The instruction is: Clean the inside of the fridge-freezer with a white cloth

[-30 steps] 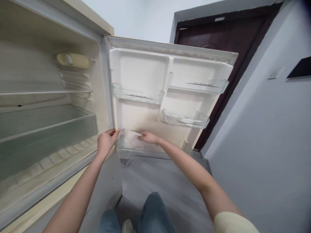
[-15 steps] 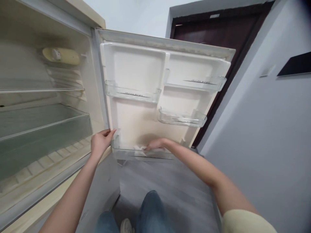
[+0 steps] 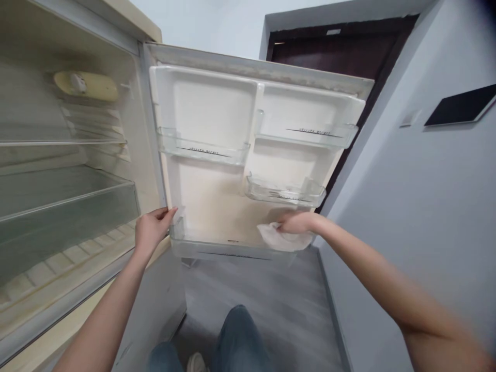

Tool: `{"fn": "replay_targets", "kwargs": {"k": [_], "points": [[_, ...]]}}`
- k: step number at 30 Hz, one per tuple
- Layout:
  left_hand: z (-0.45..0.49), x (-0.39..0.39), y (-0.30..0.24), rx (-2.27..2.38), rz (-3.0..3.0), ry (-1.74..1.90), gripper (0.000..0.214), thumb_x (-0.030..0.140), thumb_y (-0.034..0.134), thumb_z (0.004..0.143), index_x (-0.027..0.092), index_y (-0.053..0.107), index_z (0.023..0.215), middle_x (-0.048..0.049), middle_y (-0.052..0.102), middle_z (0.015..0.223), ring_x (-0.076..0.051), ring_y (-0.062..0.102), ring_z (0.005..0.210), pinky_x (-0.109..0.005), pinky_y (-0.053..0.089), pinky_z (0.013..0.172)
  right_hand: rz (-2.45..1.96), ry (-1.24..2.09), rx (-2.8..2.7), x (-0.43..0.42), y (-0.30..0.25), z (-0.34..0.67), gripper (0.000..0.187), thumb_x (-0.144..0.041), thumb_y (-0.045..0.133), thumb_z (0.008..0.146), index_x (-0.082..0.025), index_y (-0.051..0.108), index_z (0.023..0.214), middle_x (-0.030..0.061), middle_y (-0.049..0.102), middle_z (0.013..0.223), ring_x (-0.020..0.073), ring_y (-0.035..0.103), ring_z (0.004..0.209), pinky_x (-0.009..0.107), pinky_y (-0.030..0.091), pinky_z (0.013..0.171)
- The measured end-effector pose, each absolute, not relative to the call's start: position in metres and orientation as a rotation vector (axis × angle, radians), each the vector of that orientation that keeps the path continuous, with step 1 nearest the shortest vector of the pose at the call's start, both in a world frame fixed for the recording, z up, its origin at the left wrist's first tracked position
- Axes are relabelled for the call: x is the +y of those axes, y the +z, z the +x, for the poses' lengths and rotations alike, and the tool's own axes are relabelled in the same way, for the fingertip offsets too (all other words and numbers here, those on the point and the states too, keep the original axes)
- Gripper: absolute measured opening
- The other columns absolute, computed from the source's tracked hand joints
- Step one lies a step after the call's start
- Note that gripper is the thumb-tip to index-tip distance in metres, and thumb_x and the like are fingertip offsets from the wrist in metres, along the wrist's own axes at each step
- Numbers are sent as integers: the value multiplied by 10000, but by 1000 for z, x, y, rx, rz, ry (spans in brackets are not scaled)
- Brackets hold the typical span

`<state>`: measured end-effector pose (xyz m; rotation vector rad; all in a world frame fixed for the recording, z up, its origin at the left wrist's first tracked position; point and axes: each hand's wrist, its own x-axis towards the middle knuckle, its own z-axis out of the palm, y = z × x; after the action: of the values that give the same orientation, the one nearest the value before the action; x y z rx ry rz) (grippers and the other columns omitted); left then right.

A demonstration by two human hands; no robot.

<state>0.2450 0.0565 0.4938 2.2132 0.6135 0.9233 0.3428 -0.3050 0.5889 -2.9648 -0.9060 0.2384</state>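
The fingers of the right hand are closed on a white cloth, which is at the right part of the bottom shelf (some of the cloth spreads loose below the fingers). The left hand pinches the hinge-side edge of the open fridge door, beside the shelf's left end.

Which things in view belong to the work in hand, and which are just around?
In use:
- white cloth or tissue, in the right hand
- bottom door bin, by the cloth
- open fridge door, left hand at its hinge-side edge

Just around:
- dark door behind
- black wall panel
- wall switch
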Motion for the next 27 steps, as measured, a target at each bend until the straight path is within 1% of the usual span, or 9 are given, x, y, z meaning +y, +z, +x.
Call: {"fn": "replay_targets", "kwargs": {"k": [3,6,8,13,17,20,22,24,27], "points": [[244,56,495,619,2223,925,503,547,500,757,161,727,986,-161,749,1006,-291,684,980,-325,472,722,-3079,128,-942,-321,606,318,198,-249,495,777,-171,677,784,127,686,856,263,635,830,364,478,739],[244,56,494,616,2233,934,487,548,495,761,177,730,970,-145,755,994,-286,687,966,-319,474,713,-2948,149,-908,-350,614,303,240,-336,481,793,-205,658,697,92,673,737,227,610,693,342,473,660],[245,56,493,608,2236,941,481,549,498,761,180,732,964,-137,760,979,-281,687,962,-310,474,710,-2774,188,-821,-377,617,302,293,-431,495,790,-214,671,702,89,692,783,218,618,698,335,481,661],[245,56,491,617,2258,961,471,553,490,772,196,735,956,-121,764,968,-285,689,953,-304,462,692,-2349,133,-224,-431,610,308,398,-525,539,770,-201,703,933,144,712,898,240,668,744,347,488,649],[245,55,491,636,2291,978,466,554,487,779,203,740,954,-113,768,949,-301,684,959,-299,433,639,-2299,-491,-85,-422,566,303,367,-462,489,793,-189,687,938,123,710,896,280,659,840,401,499,745],[244,54,491,616,2301,999,469,560,475,787,203,745,927,-107,770,933,-296,691,927,-293,423,621,-2310,-850,-350,-394,515,302,409,-396,414,841,-178,640,1104,120,689,1068,289,631,997,440,488,869],[244,53,492,608,2323,1009,475,556,466,796,197,747,928,-114,769,926,-302,692,922,-296,413,608,-2370,-822,-695,-374,484,304,418,-338,399,849,-175,612,1170,119,651,1181,274,590,1111,446,452,962],[243,52,492,605,2343,1007,481,552,462,800,188,749,930,-125,767,915,-311,691,931,-300,402,598,-2408,-697,-897,-358,463,306,405,-305,398,844,-177,628,1152,115,649,1189,263,574,1144,449,417,1016],[243,52,493,620,2331,994,475,538,477,796,178,747,951,-137,764,927,-309,692,939,-307,414,622,-2334,-553,-750,-347,452,304,382,-346,393,864,-190,660,1087,104,669,1144,262,583,1127,443,401,1036]]}}
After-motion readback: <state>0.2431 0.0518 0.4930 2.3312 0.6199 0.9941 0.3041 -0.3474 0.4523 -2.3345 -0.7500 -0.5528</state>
